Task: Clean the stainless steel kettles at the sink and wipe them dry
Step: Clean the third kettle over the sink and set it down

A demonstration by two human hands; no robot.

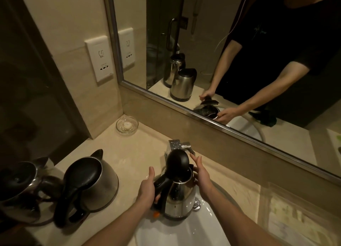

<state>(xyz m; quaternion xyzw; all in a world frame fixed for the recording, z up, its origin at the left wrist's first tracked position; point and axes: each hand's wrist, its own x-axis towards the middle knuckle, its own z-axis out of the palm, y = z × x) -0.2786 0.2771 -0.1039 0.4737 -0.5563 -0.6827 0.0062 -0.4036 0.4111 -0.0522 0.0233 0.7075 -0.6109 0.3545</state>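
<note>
Left grip [147, 189]: clasps black handle [163, 185] of shiny stainless steel kettle [181, 199] | right grip [200, 175]: presses its side, fingers straight | black lid [178, 160]: stands open over white ceramic sink [184, 231]

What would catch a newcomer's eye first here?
The open-lidded kettle over the sink, with the left hand gripping its handle and the right hand resting on its side. Next, a second kettle and third kettle on the counter at left, and the mirror above, reflecting it all.
</note>
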